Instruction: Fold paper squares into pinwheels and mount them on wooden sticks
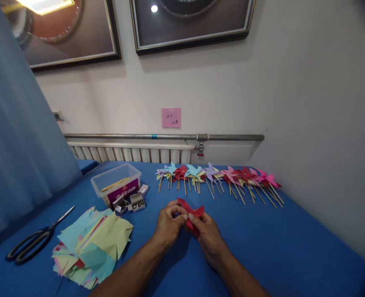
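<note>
Both hands meet over the blue table (278, 247), pinching a folded red paper piece (192, 211). My left hand (167, 225) grips its left side with thumb and fingers. On the right and lower part of the paper sits my right hand (207, 235). The paper is held just above the tabletop. Behind it, a row of finished paper pinwheels (219, 176) on wooden sticks lies along the far edge.
A pile of cut coloured paper squares (91, 245) lies left of my forearms. Black scissors (35, 241) rest at far left. A clear plastic box (116, 182) with sticks and small boxes of pins (133, 202) stand behind the pile. A radiator and wall are beyond.
</note>
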`<state>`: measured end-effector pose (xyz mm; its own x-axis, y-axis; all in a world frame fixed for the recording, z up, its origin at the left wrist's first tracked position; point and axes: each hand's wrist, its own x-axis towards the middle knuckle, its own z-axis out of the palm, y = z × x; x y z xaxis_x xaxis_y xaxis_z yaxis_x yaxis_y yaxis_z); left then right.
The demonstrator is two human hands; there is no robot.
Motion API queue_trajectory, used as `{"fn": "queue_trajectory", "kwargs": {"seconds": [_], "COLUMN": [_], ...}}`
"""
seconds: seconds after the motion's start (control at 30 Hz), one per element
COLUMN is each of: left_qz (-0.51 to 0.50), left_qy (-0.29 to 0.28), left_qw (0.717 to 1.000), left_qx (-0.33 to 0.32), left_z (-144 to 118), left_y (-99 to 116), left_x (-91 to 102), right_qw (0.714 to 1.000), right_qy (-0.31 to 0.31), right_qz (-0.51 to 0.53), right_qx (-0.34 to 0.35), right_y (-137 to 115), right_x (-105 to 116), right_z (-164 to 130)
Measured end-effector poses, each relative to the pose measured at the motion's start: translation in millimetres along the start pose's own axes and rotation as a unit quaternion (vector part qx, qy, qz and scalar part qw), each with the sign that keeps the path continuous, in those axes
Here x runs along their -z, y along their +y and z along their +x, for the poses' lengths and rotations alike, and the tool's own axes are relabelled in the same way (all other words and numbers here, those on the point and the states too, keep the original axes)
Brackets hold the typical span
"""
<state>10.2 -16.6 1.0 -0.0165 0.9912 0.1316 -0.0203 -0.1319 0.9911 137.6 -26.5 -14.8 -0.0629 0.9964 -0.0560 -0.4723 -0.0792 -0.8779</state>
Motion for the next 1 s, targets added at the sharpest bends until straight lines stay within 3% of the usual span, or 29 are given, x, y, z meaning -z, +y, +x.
{"fn": "queue_trajectory", "kwargs": {"seconds": [0.2,0.47,1.0], "left_qz": [-0.048,-0.064,-0.026], "left_qy": [-0.022,-0.01,0.005], "left_qw": [0.998,0.997,0.999], "left_qx": [0.018,0.036,0.031], "left_z": [-1.1,-1.1,1.0], "left_y": [-2.4,0.1,-0.7], "left_x": [-2.0,-2.4,0.7], "right_qw": [1.0,1.0,0.993], "right_qy": [0.0,-0.014,0.029], "right_qz": [-0.001,0.0,-0.097], "right_qx": [-0.002,0.0,0.057], "right_y": [1.3,0.1,9.8], "right_x": [3.2,2.1,11.3], "right_z": [0.9,0.4,13.6]}}
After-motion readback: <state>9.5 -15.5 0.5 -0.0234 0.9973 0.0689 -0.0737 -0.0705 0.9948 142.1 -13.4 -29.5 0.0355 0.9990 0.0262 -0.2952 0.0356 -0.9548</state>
